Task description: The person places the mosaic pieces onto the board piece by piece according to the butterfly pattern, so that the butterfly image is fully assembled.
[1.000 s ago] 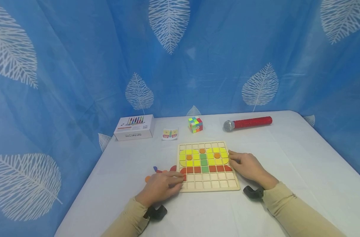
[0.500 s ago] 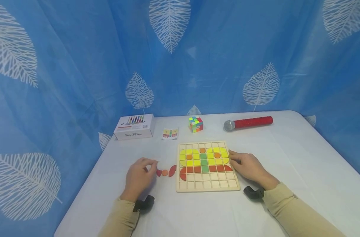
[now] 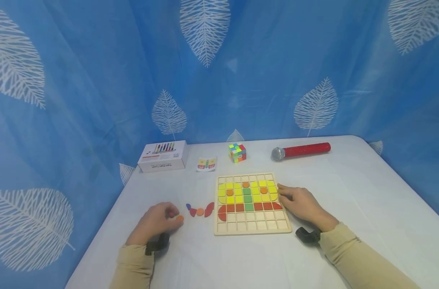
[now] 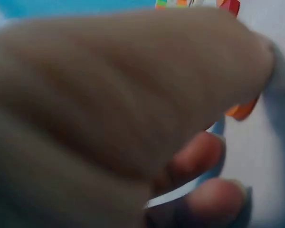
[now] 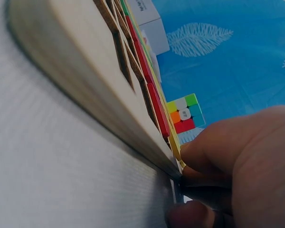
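A wooden grid board [image 3: 253, 228] lies on the table, with yellow, red, green and orange pieces set in a butterfly-like pattern on its upper part. At the board's right edge my right hand [image 3: 301, 204] grips the rim; in the right wrist view its fingers [image 5: 211, 149] meet the board's edge [image 5: 102, 102]. My left hand [image 3: 156, 220] is left of the board, pinching an orange disc [image 3: 180, 218] at the table surface. The left wrist view shows that disc [image 4: 242, 110] partly hidden by the hand. Loose red pieces [image 3: 209, 210], another orange disc [image 3: 200, 212] and a blue piece [image 3: 188, 206] lie between.
A white box [image 3: 163, 156] stands at the back left, beside a small printed pattern card [image 3: 206, 164]. Behind the board are a puzzle cube [image 3: 237, 153] and a red microphone [image 3: 301, 151]. A blue leaf-print curtain [image 3: 255, 80] closes off the back and sides.
My left hand has left the board's left edge, where a red piece now sits in the grid, and moved left to the orange disc. The right hand stays at the board.
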### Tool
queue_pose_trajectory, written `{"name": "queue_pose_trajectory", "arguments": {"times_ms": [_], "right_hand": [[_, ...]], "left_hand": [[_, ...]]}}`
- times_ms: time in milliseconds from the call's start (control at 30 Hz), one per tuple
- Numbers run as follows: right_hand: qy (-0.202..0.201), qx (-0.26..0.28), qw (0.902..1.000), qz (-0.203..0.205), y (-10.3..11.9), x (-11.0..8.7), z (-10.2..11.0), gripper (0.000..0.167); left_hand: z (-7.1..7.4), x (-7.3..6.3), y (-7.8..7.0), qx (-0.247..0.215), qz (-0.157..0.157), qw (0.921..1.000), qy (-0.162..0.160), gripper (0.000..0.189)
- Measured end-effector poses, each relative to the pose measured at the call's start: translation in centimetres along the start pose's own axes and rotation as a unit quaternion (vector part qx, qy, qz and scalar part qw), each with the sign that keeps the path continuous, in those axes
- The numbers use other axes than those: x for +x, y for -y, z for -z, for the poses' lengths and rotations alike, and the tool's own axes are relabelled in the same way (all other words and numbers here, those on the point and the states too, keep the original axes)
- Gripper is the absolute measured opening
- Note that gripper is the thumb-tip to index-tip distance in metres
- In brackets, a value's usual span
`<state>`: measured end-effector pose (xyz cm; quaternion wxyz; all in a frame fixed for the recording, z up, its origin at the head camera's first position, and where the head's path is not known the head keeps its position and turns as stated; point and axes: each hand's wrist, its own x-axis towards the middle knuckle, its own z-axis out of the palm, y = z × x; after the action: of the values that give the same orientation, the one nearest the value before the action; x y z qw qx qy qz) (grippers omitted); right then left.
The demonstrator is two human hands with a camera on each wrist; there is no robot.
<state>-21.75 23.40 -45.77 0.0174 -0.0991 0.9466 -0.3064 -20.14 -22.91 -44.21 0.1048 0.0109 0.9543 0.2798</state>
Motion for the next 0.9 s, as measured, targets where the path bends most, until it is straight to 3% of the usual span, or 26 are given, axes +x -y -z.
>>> {"name": "queue_pose_trajectory", "arguments": {"times_ms": [167, 300, 400, 567, 700, 800, 900], "right_hand": [[0.000, -0.004, 1.0000, -0.005, 0.1, 0.0, 0.0, 0.043], [0.001, -0.005, 1.0000, -0.003, 0.1, 0.0, 0.0, 0.043], [0.001, -0.005, 1.0000, -0.007, 0.0, 0.0, -0.1, 0.043], [0.005, -0.001, 0.9999, -0.014, 0.0, 0.0, -0.1, 0.044], [0.006, 0.002, 0.9999, -0.012, -0.1, 0.1, -0.1, 0.044], [0.004, 0.001, 0.9999, -0.011, 0.0, 0.1, 0.0, 0.043], [0.003, 0.000, 0.9999, -0.011, 0.0, 0.1, -0.2, 0.043]], "left_hand": [[-0.4, 0.3, 0.0, -0.014, -0.026, 0.9996, 0.004, 0.019], [-1.1, 0.5, -0.5, 0.000, -0.046, 0.9988, -0.019, 0.019], [-2.3, 0.7, -1.4, 0.002, -0.061, 0.9974, -0.037, 0.022], [-4.7, 0.7, -3.7, -0.019, -0.114, 0.9917, -0.057, 0.025], [-6.1, 0.1, -5.4, -0.023, -0.187, 0.9783, -0.085, 0.027], [-6.8, -0.1, -6.5, -0.015, -0.254, 0.9611, -0.107, 0.026], [-7.6, -0.2, -7.2, -0.003, -0.294, 0.9486, -0.118, 0.023]]}}
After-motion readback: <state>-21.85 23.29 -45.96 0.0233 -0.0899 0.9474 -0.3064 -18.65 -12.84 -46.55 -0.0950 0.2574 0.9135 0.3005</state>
